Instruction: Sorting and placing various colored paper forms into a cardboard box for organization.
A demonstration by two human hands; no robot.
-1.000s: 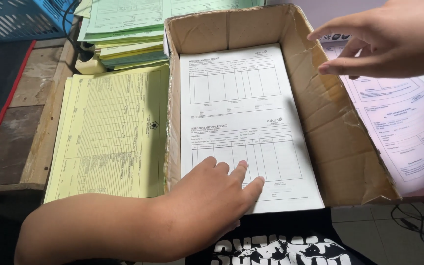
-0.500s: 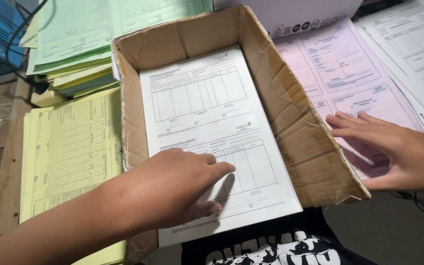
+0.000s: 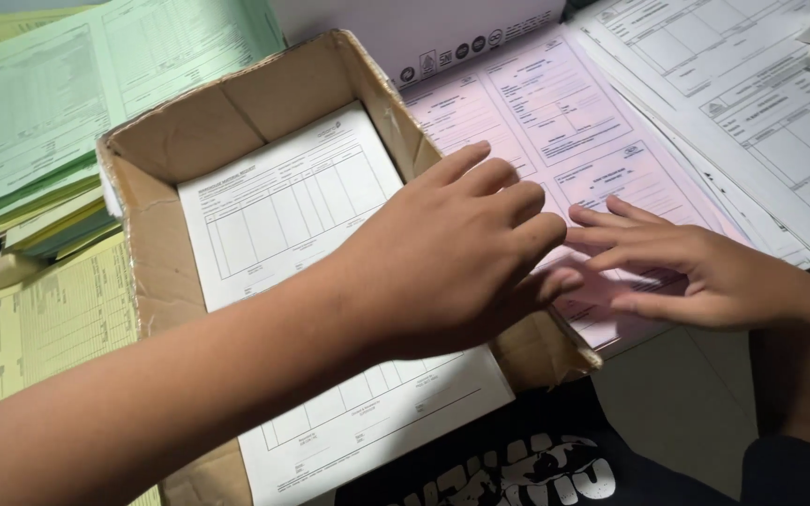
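Since half a second ago, the left hand [image 3: 452, 262] has left the white forms [image 3: 302, 215] in the worn cardboard box [image 3: 157, 262] and reaches rightward, fingers spread, gripping nothing. Beside it the right hand [image 3: 705, 272] lies flat, fingers open, on smooth pink forms [image 3: 555, 122]. Green sheets [image 3: 67, 94] and yellow sheets [image 3: 49, 319] flank the box.

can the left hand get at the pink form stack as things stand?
Probably yes. The left hand reaches across the cardboard box, fingertips already over the box's right wall at the pink forms. Nothing lies on them except the right hand, resting flat on them.
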